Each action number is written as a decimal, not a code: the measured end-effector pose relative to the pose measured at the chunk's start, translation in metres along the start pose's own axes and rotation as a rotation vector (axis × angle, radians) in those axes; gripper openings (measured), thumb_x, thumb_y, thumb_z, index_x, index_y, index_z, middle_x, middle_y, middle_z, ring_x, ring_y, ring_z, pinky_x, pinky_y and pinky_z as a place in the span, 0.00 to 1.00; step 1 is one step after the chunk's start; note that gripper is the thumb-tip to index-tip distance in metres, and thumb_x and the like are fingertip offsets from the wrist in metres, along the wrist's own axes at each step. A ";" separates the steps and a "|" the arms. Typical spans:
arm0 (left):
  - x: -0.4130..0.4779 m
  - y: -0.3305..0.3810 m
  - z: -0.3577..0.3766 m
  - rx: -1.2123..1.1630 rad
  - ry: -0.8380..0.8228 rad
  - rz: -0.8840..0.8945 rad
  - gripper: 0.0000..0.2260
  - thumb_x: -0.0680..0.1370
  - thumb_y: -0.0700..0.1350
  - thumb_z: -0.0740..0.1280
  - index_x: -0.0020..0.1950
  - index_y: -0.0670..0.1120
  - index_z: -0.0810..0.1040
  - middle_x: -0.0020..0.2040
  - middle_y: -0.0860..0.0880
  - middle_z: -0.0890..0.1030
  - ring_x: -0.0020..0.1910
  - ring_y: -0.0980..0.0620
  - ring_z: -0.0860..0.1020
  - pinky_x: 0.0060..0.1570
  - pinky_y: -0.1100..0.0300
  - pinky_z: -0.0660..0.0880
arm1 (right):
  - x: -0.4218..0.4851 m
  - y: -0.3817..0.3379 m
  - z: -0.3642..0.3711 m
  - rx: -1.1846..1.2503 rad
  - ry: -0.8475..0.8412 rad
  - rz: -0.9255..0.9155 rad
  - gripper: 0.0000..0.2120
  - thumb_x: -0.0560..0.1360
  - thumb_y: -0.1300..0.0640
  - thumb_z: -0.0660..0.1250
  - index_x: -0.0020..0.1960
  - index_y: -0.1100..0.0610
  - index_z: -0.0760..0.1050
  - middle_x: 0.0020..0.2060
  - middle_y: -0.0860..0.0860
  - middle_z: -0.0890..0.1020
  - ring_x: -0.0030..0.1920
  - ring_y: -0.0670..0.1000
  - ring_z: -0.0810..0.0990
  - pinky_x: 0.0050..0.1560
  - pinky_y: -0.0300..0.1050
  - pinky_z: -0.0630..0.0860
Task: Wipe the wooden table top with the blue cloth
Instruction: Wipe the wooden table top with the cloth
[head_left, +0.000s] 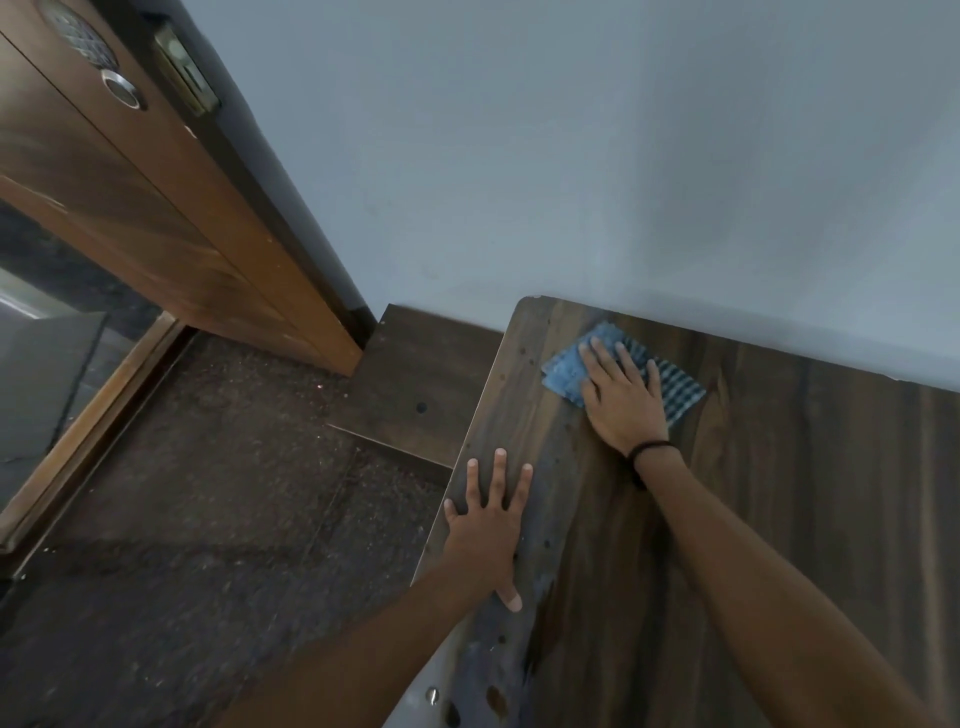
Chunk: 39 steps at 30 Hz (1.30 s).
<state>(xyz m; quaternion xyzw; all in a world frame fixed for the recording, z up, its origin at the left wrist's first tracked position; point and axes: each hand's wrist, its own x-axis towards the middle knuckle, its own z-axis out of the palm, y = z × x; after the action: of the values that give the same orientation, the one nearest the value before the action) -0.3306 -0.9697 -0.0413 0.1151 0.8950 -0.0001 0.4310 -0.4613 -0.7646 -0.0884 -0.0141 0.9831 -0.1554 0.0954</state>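
The dark wooden table top (779, 493) fills the lower right, its far edge against the wall. A folded blue cloth (566, 371), partly checked, lies near the table's far left corner. My right hand (621, 395) presses flat on the cloth with straight spread fingers, covering its middle. My left hand (491, 519) rests flat on the table's left edge, fingers spread, thumb pointing back toward me. Several dark spots run along the left strip of the table.
A pale wall (571, 156) stands right behind the table. A lower dark wooden ledge (415, 379) sits left of the table's corner. A wooden door (130, 197) with a keypad lock stands at upper left. Speckled dark floor (208, 493) lies to the left.
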 end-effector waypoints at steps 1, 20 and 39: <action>0.001 0.000 0.000 -0.003 0.002 -0.001 0.72 0.62 0.54 0.84 0.76 0.52 0.22 0.72 0.45 0.18 0.73 0.33 0.24 0.71 0.24 0.49 | -0.003 0.007 -0.001 -0.006 -0.003 0.003 0.26 0.84 0.45 0.46 0.81 0.42 0.49 0.80 0.40 0.51 0.81 0.48 0.46 0.78 0.63 0.42; 0.005 0.001 0.004 0.002 0.014 -0.022 0.73 0.61 0.54 0.84 0.75 0.52 0.21 0.72 0.45 0.17 0.72 0.33 0.24 0.71 0.24 0.49 | 0.053 0.002 -0.017 0.089 -0.011 0.134 0.26 0.84 0.50 0.49 0.81 0.47 0.52 0.81 0.43 0.53 0.81 0.51 0.47 0.77 0.67 0.41; 0.002 -0.002 0.003 -0.019 0.019 0.001 0.73 0.61 0.53 0.84 0.76 0.53 0.22 0.73 0.46 0.18 0.72 0.34 0.23 0.71 0.24 0.48 | 0.033 -0.011 -0.002 0.019 -0.096 -0.027 0.26 0.85 0.45 0.43 0.82 0.43 0.44 0.81 0.40 0.46 0.80 0.47 0.41 0.78 0.63 0.39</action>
<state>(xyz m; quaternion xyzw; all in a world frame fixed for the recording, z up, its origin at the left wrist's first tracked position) -0.3298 -0.9714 -0.0445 0.1115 0.8989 0.0099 0.4236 -0.4939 -0.7761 -0.0892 -0.0337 0.9756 -0.1651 0.1406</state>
